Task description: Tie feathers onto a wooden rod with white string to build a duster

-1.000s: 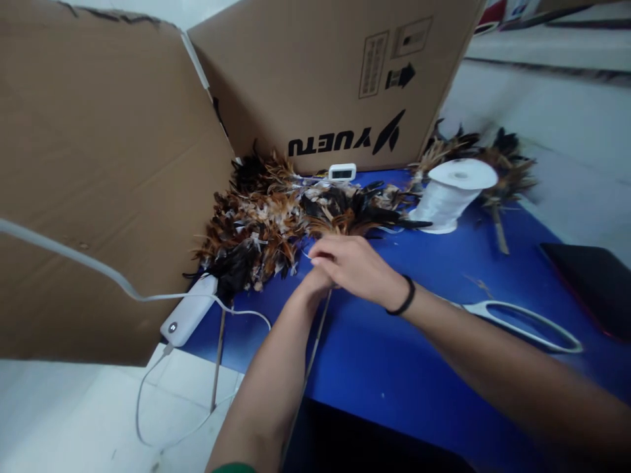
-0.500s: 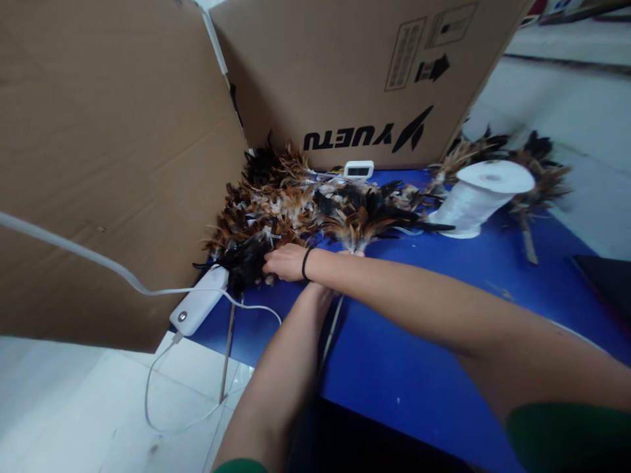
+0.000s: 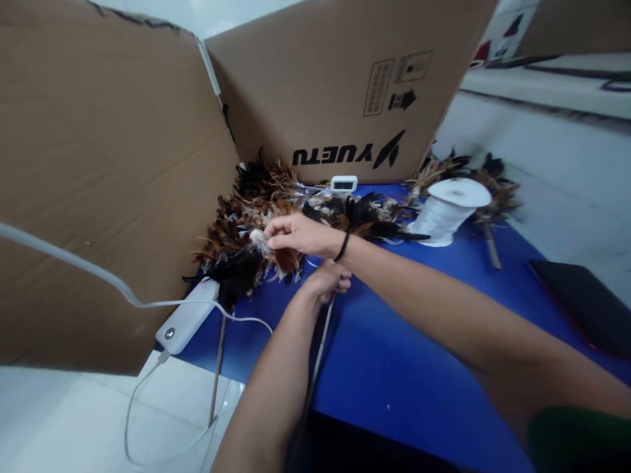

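Observation:
My left hand [image 3: 329,279] is closed in a fist round a thin stick [image 3: 321,341] that slants down toward the table's front edge. Dark and brown feathers [image 3: 362,213] fan out above this fist, though my right forearm hides where they meet the stick. Crossing over it, my right hand [image 3: 296,234] has its thumb and fingers pinched together at the pale, fluffy end of a feather bunch [image 3: 257,239]. Long black feathers [image 3: 239,272] lie just below that. Behind my right hand spreads a heap of brown feathers [image 3: 231,213].
Cardboard panels [image 3: 345,85] wall the blue table [image 3: 394,368] at left and back. A white ribbon spool [image 3: 446,213] stands right, near feather bunches [image 3: 493,190] and a dark flat object [image 3: 584,305]. A power bank [image 3: 190,318] with a cable [image 3: 113,263] lies left; a small display [image 3: 344,184] sits behind.
My right hand has risen from the black feathers and now pinches a pale feather end. My left fist shows more clearly. The whole view has shifted slightly.

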Demonstrator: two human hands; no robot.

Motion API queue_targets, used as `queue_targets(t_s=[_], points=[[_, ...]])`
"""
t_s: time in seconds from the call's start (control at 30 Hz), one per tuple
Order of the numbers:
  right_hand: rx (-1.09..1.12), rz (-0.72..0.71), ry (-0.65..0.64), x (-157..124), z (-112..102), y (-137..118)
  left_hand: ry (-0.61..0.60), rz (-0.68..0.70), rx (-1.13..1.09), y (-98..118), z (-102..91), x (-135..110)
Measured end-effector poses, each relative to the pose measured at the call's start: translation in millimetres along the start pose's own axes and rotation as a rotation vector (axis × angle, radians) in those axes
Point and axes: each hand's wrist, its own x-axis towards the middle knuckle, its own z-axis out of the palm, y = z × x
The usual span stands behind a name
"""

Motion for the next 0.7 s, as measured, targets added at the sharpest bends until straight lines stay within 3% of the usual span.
queue_targets(t_s=[0.13, 0.23, 0.37, 0.53, 0.7], points=[[0.159, -0.05, 0.131, -49, -34, -21, -0.107, 0.085, 0.067, 9, 3.1, -7], [0.022, -0.138, 0.261, -96, -61, -26, -0.18, 0.103, 0.072, 17, 3.7, -16], [-0.297, -0.046, 0.361, -141, -83, -11, -0.242, 0.099, 0.075, 23, 4.5, -21], [-0.662, 0.094, 0.359, -146, -91, 20, -0.254, 0.082, 0.072, 25, 8.8, -24], [-0.713, 0.074, 0.295, -140, -95, 28, -0.251, 0.088, 0.068, 26, 11.3, -26]])
